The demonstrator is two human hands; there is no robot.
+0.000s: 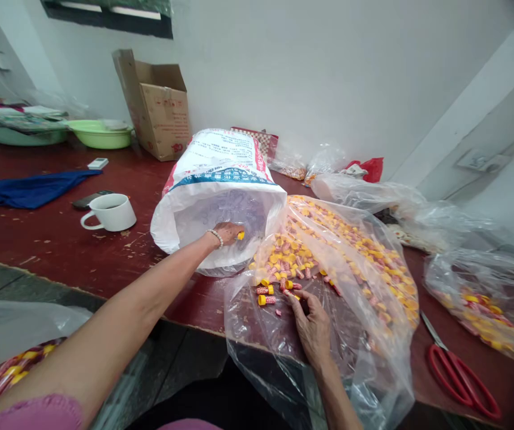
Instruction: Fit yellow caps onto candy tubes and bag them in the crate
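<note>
My left hand (228, 232), with a beaded bracelet at the wrist, reaches into the mouth of a white printed woven sack (221, 158) lying on its side. A yellow cap (240, 236) shows at its fingertips; whatever is attached to it is hidden. My right hand (314, 325) pinches a small pink-and-white tube with a yellow cap (293, 294) at the sack's right. Several similar capped tubes (265, 300) lie loose beside it. Many more spill from a large clear plastic bag (386, 358) spread across the table. A tiny pink piece (278, 312) lies near the front edge.
Red-handled scissors (460, 370) lie at the right, below another clear bag of capped pieces (489, 304). A white mug (112, 212), blue cloth (28, 190), green basin (99, 134) and open cardboard box (162, 110) stand or lie left on the dark red table (55, 239).
</note>
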